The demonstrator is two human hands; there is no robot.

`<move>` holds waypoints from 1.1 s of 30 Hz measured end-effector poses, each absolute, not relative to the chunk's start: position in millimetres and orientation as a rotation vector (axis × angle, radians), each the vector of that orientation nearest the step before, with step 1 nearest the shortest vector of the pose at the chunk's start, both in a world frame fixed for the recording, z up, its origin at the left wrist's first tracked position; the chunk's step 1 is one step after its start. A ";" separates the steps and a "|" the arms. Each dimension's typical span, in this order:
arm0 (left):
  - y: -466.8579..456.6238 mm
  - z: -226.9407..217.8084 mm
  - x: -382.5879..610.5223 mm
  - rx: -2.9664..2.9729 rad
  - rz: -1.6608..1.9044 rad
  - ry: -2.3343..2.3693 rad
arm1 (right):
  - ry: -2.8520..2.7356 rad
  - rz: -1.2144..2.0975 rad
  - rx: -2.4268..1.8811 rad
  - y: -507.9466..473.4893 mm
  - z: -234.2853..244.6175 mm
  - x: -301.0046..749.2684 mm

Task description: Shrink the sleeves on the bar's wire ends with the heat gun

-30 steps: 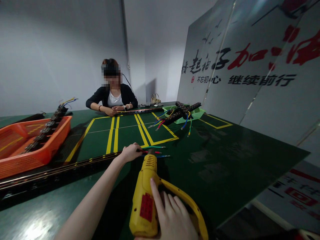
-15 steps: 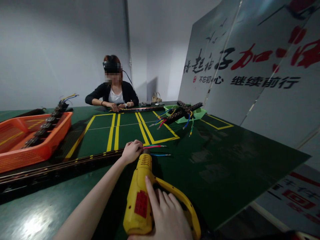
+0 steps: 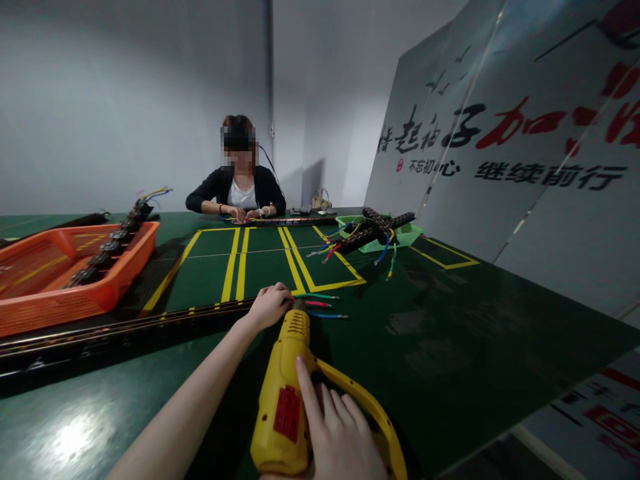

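Note:
My right hand (image 3: 337, 437) grips a yellow heat gun (image 3: 286, 387) with a red label, index finger stretched along its body, nozzle aimed away from me. My left hand (image 3: 271, 305) is closed round the end of a long black cable chain (image 3: 115, 330) that runs leftward over the green table. Thin green, red and blue wires (image 3: 320, 304) stick out to the right of that hand, just past the gun's nozzle.
An orange tray (image 3: 60, 280) at the left holds another black chain. A green tray (image 3: 395, 233) with chains and coloured wires sits at the far right. A co-worker (image 3: 239, 187) sits across the table. Large printed boards (image 3: 525, 153) lean along the right.
The view has shifted slightly, so everything sits a little more to the right. The wires by my left hand have shifted a little; both hands keep their grip.

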State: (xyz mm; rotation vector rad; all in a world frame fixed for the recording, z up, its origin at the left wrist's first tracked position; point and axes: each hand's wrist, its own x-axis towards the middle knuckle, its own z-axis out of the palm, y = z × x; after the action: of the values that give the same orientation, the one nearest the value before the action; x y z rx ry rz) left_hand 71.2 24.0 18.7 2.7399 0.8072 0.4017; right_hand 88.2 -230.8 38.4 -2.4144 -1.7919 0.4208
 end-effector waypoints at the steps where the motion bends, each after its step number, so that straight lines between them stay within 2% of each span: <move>1: 24.5 21.0 70.0 2.729 0.394 0.808 | -1.801 0.411 -2.411 -230.9 37.8 88.2; 6: 35.0 31.1 54.8 2.745 0.355 0.960 | -1.815 0.475 -2.399 -229.5 39.5 88.5; 9: 44.3 33.9 42.4 2.673 0.213 1.055 | -1.811 0.522 -2.399 -229.2 41.8 89.0; 18: 44.9 36.8 29.8 2.678 -0.009 1.086 | -1.789 0.503 -2.361 -229.4 40.9 92.0; 33: 33.8 35.8 27.9 2.763 -0.008 1.084 | -1.829 0.501 -2.173 -231.2 38.2 94.4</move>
State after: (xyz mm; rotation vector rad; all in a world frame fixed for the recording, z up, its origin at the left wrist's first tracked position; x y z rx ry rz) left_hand 27.9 33.8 35.8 2.7635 1.0837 -0.0085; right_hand 94.4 -231.2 38.2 -2.1728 -1.8286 0.5007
